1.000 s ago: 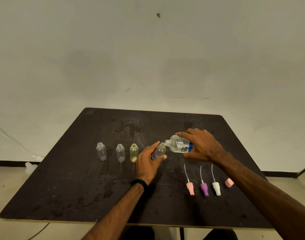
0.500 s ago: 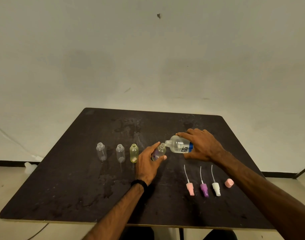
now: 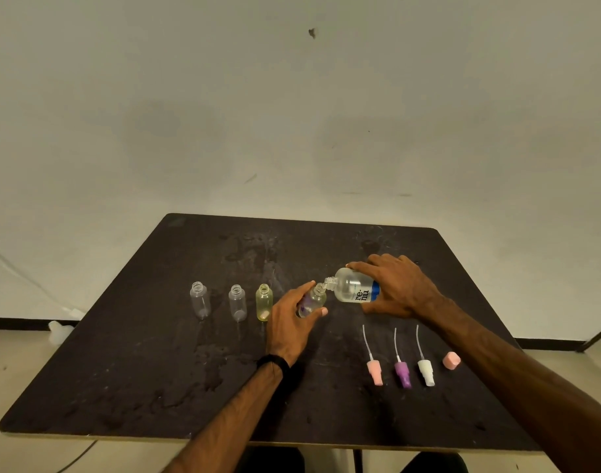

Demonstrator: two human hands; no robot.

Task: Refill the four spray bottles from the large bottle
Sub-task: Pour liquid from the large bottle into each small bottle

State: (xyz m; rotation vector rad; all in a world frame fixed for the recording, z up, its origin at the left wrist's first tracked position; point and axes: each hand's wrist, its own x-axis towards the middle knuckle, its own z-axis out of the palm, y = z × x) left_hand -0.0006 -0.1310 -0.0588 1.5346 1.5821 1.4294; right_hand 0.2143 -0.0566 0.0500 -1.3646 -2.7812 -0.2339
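Still no shift: left hand round small bottle, right hand round tipped large bottle.

A bare, plain room is shown, its kind not to be told; a scuffed off-white wall fills the upper frame; a worn dark table (stained) is set below.

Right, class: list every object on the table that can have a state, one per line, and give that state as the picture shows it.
Large bottle: uncapped, tipped sideways, right hand grips it.
Purple-tinted bottle: open, tilted, left hand holds it.
Yellow bottle: upright, open.
Two clear bottles: upright, open.
Three spray heads: off, lying flat.
Pink cap: off, on the table.
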